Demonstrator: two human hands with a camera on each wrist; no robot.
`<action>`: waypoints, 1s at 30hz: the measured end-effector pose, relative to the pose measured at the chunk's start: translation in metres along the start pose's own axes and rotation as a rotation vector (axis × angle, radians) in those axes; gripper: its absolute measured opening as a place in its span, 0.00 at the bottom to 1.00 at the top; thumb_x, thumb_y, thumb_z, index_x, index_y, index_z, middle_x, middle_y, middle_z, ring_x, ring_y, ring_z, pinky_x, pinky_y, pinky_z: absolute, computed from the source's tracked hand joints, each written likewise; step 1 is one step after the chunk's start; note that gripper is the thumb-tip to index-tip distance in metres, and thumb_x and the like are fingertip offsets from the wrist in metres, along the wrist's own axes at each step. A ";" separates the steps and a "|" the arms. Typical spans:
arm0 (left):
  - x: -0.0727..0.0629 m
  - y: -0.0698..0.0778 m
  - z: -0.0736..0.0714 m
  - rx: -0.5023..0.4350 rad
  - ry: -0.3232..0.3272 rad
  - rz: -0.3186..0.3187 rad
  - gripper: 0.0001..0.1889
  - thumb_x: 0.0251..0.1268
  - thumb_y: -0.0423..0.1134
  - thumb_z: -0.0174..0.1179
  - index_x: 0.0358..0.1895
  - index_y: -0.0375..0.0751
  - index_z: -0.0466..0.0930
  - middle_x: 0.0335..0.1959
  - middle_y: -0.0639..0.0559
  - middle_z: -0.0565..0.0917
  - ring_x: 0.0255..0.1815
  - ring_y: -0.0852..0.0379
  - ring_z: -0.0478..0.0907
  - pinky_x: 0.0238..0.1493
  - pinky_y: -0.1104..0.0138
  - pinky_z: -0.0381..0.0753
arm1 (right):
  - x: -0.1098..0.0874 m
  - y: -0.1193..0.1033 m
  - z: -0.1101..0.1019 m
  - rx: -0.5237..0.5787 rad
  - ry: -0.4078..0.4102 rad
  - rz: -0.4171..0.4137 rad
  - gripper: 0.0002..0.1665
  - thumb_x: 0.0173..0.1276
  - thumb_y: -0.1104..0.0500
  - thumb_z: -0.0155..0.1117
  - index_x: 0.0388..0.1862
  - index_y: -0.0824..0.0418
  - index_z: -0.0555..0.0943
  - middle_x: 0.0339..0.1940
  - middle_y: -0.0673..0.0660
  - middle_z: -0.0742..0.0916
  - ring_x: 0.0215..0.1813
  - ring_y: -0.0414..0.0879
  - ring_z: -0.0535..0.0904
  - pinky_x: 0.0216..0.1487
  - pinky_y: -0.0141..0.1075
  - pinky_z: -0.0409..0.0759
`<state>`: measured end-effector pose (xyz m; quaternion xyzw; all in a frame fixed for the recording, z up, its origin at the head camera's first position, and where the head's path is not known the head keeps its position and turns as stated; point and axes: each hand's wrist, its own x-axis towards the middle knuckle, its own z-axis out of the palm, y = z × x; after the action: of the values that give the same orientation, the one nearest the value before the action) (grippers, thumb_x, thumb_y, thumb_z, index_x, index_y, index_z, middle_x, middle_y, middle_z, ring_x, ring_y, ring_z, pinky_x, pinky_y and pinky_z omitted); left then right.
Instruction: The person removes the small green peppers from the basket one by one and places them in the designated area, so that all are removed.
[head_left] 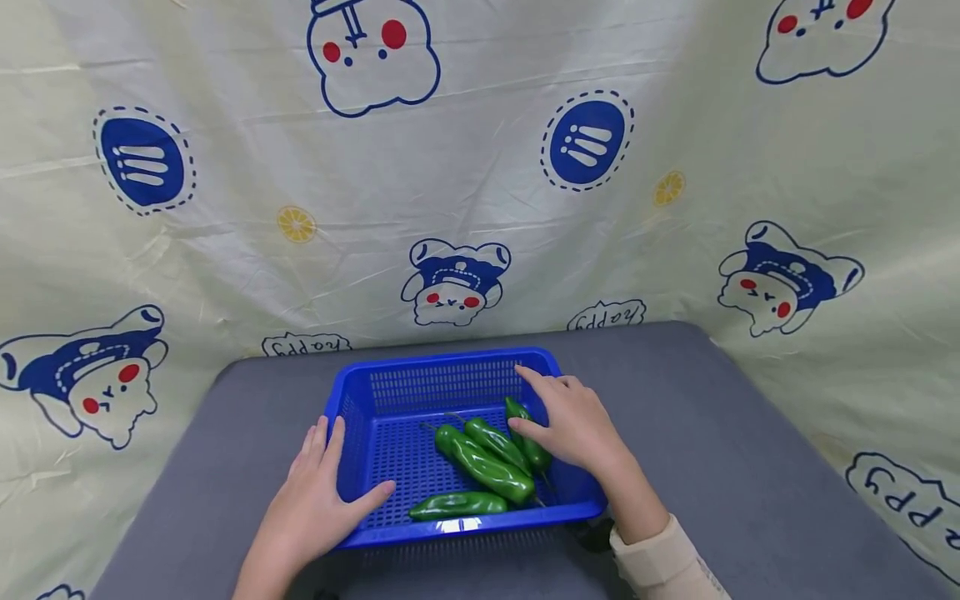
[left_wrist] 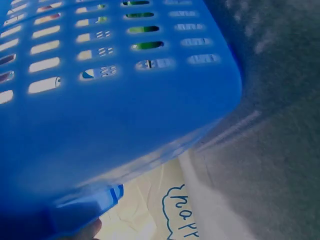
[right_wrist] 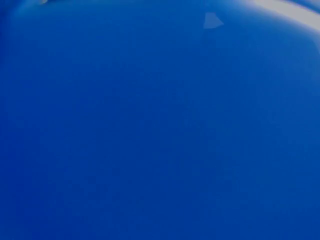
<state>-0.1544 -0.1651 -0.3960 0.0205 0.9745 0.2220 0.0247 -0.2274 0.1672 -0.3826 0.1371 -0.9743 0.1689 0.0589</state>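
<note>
A blue plastic basket [head_left: 442,360] with slotted walls stands on the table and holds several shiny green peppers [head_left: 483,467]. At its left side is my left hand [head_left: 309,500], fingers straight along the outer wall and thumb reaching over the front left rim. My right hand [head_left: 572,418] lies across the right rim, with thumb and index finger spread above the pepper [head_left: 537,457] nearest that wall. Whether it touches that pepper I cannot tell. The basket's wall [left_wrist: 120,120] fills much of the left wrist view, and blue plastic [right_wrist: 160,130] covers nearly all of the right wrist view.
A grey table [head_left: 697,433] extends to both sides of the basket. Behind it hangs a pale curtain [head_left: 480,183] printed with blue cartoon figures and orange slices. Something dark [head_left: 592,535] is partly visible below the basket's front right corner.
</note>
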 end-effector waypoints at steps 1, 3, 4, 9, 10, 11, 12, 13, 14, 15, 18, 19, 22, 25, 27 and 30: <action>-0.002 -0.001 0.000 -0.016 -0.004 0.004 0.66 0.50 0.82 0.52 0.81 0.38 0.40 0.82 0.35 0.40 0.80 0.30 0.40 0.69 0.30 0.54 | 0.001 0.001 0.001 0.000 0.000 -0.003 0.46 0.65 0.39 0.67 0.78 0.44 0.62 0.68 0.56 0.80 0.70 0.65 0.70 0.64 0.67 0.69; -0.005 -0.003 -0.002 -0.048 -0.010 0.017 0.67 0.50 0.81 0.54 0.80 0.35 0.38 0.82 0.35 0.39 0.81 0.31 0.40 0.71 0.31 0.54 | 0.002 0.003 0.002 -0.003 -0.007 -0.019 0.45 0.65 0.40 0.68 0.78 0.45 0.63 0.64 0.55 0.82 0.70 0.64 0.70 0.65 0.66 0.68; -0.007 -0.004 -0.002 -0.067 -0.010 0.025 0.67 0.50 0.80 0.56 0.80 0.34 0.38 0.82 0.35 0.39 0.81 0.31 0.40 0.71 0.32 0.54 | 0.003 0.004 0.003 -0.009 -0.015 -0.027 0.45 0.64 0.40 0.69 0.78 0.45 0.63 0.63 0.54 0.83 0.70 0.63 0.70 0.66 0.66 0.67; -0.014 -0.012 -0.004 -0.135 -0.053 0.016 0.69 0.50 0.76 0.61 0.79 0.32 0.34 0.81 0.34 0.36 0.81 0.31 0.37 0.73 0.34 0.51 | 0.007 0.008 0.009 -0.072 -0.067 -0.061 0.46 0.63 0.41 0.71 0.77 0.46 0.64 0.60 0.54 0.84 0.70 0.58 0.70 0.70 0.63 0.61; -0.014 -0.014 -0.003 -0.145 -0.061 0.011 0.69 0.50 0.75 0.62 0.79 0.32 0.33 0.81 0.34 0.35 0.81 0.31 0.36 0.73 0.34 0.51 | 0.007 0.009 0.010 -0.093 -0.075 -0.067 0.46 0.62 0.40 0.71 0.77 0.46 0.64 0.61 0.55 0.83 0.70 0.57 0.71 0.69 0.62 0.61; -0.015 -0.015 -0.003 -0.154 -0.074 0.003 0.69 0.50 0.75 0.63 0.80 0.33 0.32 0.81 0.34 0.34 0.81 0.31 0.36 0.72 0.33 0.52 | 0.008 0.009 0.011 -0.110 -0.084 -0.072 0.46 0.62 0.40 0.71 0.77 0.46 0.65 0.62 0.56 0.83 0.69 0.57 0.71 0.69 0.61 0.61; -0.015 -0.016 -0.002 -0.163 -0.079 0.000 0.70 0.50 0.74 0.64 0.80 0.34 0.31 0.81 0.34 0.33 0.81 0.31 0.36 0.72 0.33 0.52 | 0.008 0.009 0.013 -0.126 -0.091 -0.074 0.45 0.62 0.40 0.71 0.76 0.46 0.65 0.63 0.56 0.83 0.69 0.56 0.72 0.69 0.61 0.60; -0.016 -0.017 0.000 -0.172 -0.079 0.002 0.70 0.50 0.73 0.64 0.80 0.35 0.30 0.81 0.35 0.33 0.81 0.31 0.35 0.72 0.33 0.52 | 0.009 0.010 0.014 -0.147 -0.100 -0.077 0.45 0.62 0.40 0.71 0.76 0.45 0.66 0.63 0.56 0.83 0.68 0.55 0.73 0.70 0.61 0.60; -0.016 -0.017 0.001 -0.181 -0.081 0.001 0.70 0.50 0.73 0.65 0.80 0.36 0.29 0.82 0.35 0.32 0.81 0.31 0.35 0.72 0.33 0.51 | 0.009 0.010 0.015 -0.170 -0.109 -0.079 0.45 0.62 0.40 0.71 0.76 0.45 0.66 0.63 0.56 0.83 0.67 0.55 0.73 0.70 0.60 0.60; -0.016 -0.018 0.002 -0.191 -0.080 0.003 0.70 0.49 0.72 0.66 0.80 0.37 0.29 0.82 0.36 0.32 0.81 0.31 0.35 0.72 0.32 0.51 | 0.009 0.010 0.016 -0.194 -0.119 -0.079 0.45 0.62 0.39 0.71 0.76 0.45 0.66 0.62 0.56 0.83 0.67 0.55 0.74 0.70 0.60 0.59; -0.017 -0.019 0.004 -0.212 -0.053 0.024 0.70 0.48 0.70 0.68 0.80 0.38 0.29 0.82 0.36 0.33 0.81 0.31 0.35 0.72 0.32 0.51 | 0.010 0.009 0.019 -0.262 -0.143 -0.078 0.45 0.61 0.38 0.71 0.75 0.45 0.67 0.60 0.55 0.85 0.66 0.54 0.74 0.71 0.61 0.58; -0.017 -0.019 0.004 -0.217 -0.040 0.032 0.70 0.47 0.70 0.69 0.80 0.38 0.29 0.82 0.36 0.33 0.81 0.31 0.36 0.72 0.32 0.51 | 0.011 0.009 0.019 -0.288 -0.151 -0.081 0.45 0.60 0.38 0.72 0.75 0.45 0.67 0.59 0.54 0.85 0.66 0.54 0.74 0.71 0.61 0.58; -0.018 -0.020 0.005 -0.227 -0.010 0.050 0.70 0.46 0.69 0.70 0.80 0.37 0.31 0.82 0.35 0.35 0.81 0.31 0.37 0.72 0.32 0.50 | 0.013 0.007 0.020 -0.343 -0.179 -0.091 0.47 0.58 0.38 0.73 0.75 0.45 0.68 0.55 0.52 0.87 0.65 0.52 0.73 0.71 0.60 0.57; -0.019 -0.020 0.005 -0.228 -0.003 0.055 0.71 0.46 0.68 0.71 0.80 0.36 0.32 0.81 0.34 0.35 0.81 0.30 0.37 0.72 0.32 0.50 | 0.015 0.005 0.021 -0.398 -0.211 -0.097 0.49 0.57 0.37 0.74 0.75 0.44 0.67 0.52 0.49 0.88 0.63 0.50 0.72 0.66 0.56 0.59; -0.019 -0.020 0.004 -0.225 -0.007 0.053 0.71 0.46 0.68 0.71 0.80 0.36 0.32 0.81 0.34 0.35 0.81 0.30 0.37 0.71 0.32 0.50 | 0.016 0.004 0.021 -0.433 -0.230 -0.101 0.49 0.56 0.37 0.74 0.76 0.43 0.66 0.52 0.49 0.88 0.62 0.50 0.72 0.64 0.55 0.60; -0.019 -0.020 0.003 -0.219 -0.016 0.049 0.71 0.46 0.69 0.70 0.80 0.36 0.31 0.81 0.34 0.35 0.81 0.30 0.37 0.71 0.32 0.50 | 0.018 0.001 0.023 -0.485 -0.255 -0.119 0.50 0.57 0.36 0.73 0.76 0.43 0.66 0.53 0.51 0.87 0.64 0.52 0.72 0.67 0.55 0.60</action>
<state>-0.1360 -0.1827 -0.4070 0.0434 0.9434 0.3275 0.0291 -0.2463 0.1560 -0.4011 0.1962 -0.9760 -0.0917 -0.0231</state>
